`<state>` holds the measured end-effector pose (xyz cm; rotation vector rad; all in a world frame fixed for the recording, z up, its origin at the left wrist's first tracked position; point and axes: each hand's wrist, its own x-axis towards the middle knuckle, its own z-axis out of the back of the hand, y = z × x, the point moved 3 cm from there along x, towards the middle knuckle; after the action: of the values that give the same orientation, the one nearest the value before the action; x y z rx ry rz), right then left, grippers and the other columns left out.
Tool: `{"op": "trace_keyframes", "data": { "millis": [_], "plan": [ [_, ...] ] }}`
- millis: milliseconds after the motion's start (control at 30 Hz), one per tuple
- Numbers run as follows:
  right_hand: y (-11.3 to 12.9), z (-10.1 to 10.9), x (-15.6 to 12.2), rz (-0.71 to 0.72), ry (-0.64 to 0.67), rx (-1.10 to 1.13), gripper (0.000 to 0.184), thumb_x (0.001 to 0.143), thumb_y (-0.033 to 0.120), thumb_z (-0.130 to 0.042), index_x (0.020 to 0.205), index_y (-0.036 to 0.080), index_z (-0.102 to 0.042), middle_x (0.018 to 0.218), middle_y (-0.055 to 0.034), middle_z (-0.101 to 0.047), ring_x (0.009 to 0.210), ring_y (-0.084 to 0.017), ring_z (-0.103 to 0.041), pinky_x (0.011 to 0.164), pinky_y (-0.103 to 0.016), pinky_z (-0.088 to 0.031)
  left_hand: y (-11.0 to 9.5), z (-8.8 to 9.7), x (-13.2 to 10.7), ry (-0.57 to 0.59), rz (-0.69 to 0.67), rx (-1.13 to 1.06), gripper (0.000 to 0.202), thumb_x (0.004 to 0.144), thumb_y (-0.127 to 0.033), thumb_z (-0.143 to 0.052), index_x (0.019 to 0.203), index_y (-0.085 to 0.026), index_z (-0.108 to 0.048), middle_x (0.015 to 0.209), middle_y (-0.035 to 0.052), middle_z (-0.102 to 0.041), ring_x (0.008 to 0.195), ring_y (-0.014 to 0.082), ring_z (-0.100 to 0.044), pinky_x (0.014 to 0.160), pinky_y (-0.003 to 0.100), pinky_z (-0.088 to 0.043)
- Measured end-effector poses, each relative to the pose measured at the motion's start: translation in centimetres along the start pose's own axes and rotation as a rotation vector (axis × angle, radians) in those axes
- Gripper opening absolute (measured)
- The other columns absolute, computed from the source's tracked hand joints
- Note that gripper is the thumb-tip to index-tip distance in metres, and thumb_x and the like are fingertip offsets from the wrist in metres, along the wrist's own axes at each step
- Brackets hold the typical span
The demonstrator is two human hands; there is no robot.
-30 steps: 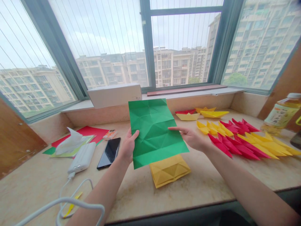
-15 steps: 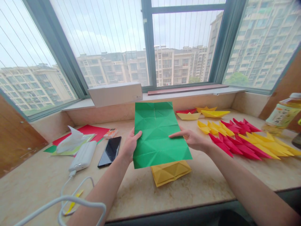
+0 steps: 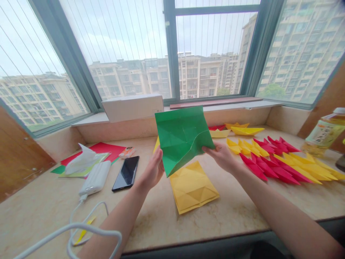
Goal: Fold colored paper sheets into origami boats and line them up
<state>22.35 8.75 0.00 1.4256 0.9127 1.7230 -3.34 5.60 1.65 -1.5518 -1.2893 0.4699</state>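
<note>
Holding green paper [image 3: 183, 138], probably origami, in both hands [image 3: 152, 171] [image 3: 219, 156].

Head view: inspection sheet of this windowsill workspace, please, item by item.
Surface: mottled stone sill.
Things: creased green paper sheet; folded yellow paper; red and yellow paper folds in rows.
Clutter: smartphone; power bank; tissues; bottle.
Hands: left hand and right hand hold the green sheet's edges in their fingers.
Cables: white cable from the power bank.
Surroundings: window overlooking apartment blocks.
</note>
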Motion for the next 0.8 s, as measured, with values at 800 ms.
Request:
{"op": "trace_keyframes", "data": {
  "millis": [800],
  "plan": [
    [0.5,-0.5,-0.5,0.088,-0.155,0.090,0.072,0.078,0.035,-0.077,0.140,0.033,-0.040,0.130,-0.0061,-0.059,0.111,-0.025,-0.059,0.089,-0.039,-0.055,0.4,-0.6,-0.3,-0.100,-0.227,0.239,0.063,0.083,-0.035,-0.074,0.138,-0.030,-0.045,0.131,0.0082,-0.060,0.114,0.0259,-0.062,0.092,0.040,-0.056]
  ]
}}
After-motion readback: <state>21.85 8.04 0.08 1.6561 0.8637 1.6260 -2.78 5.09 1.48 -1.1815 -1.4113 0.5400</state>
